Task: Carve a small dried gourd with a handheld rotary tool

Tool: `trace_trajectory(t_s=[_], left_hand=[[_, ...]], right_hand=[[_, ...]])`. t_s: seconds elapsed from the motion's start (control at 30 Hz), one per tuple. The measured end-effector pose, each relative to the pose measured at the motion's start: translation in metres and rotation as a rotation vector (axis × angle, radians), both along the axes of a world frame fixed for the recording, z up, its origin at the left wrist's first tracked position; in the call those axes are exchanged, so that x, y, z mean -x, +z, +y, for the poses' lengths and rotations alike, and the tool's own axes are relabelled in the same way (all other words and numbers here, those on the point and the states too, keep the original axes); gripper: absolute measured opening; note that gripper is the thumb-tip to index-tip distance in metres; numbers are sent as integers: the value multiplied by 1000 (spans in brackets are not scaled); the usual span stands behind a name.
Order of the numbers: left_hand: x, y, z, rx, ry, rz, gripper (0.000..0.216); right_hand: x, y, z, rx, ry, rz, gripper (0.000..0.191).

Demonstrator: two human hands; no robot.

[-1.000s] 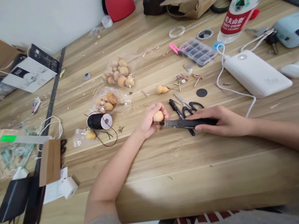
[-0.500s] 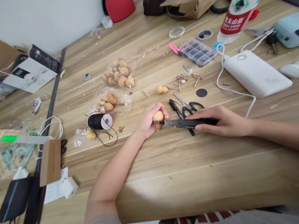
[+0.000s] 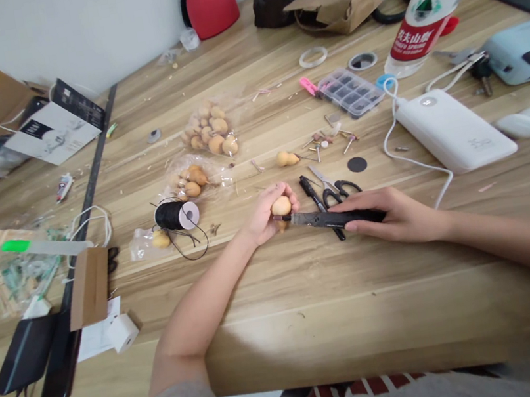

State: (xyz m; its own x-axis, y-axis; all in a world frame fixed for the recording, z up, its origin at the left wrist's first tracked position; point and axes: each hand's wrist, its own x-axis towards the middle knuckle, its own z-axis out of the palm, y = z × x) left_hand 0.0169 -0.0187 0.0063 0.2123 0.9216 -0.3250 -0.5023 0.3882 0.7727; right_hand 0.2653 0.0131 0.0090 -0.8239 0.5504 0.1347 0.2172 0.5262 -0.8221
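Note:
My left hand [image 3: 267, 213] is closed round a small tan gourd [image 3: 281, 206], its rounded end showing above the fingers. In my right hand [image 3: 397, 215] lies a black pen-shaped rotary tool [image 3: 337, 217], pointing left. Its reddish-brown tip is at the gourd; whether they touch, I cannot tell. Just behind the tool are a black marker [image 3: 311, 191] and black-handled scissors [image 3: 330, 187], both partly covered by it. Another small gourd [image 3: 287, 158] rests on the table farther back, beside several loose rotary bits [image 3: 323, 140].
Bags of small gourds [image 3: 210, 130] and a spool of black cord [image 3: 176, 215] lie left of centre. On the right are a white power bank [image 3: 457, 130] with a cable, a compartment box [image 3: 351, 92] and a large water bottle [image 3: 426, 12]. A cardboard box [image 3: 90, 287] stands at left.
The gourd in my left hand has turned or shifted slightly, with a little more of its rounded end showing. The right hand and tool have hardly moved.

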Motion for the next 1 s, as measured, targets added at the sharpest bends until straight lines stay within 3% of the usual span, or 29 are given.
trace_trajectory(t_s=[0.8,1.0], left_hand=[[0,1,0,6,14,-19,22],[0,0,0,20,17,-20,23]], right_hand=[[-1,-3,0,-6,-48,5,36],[0,0,0,-28,-4,17,36]])
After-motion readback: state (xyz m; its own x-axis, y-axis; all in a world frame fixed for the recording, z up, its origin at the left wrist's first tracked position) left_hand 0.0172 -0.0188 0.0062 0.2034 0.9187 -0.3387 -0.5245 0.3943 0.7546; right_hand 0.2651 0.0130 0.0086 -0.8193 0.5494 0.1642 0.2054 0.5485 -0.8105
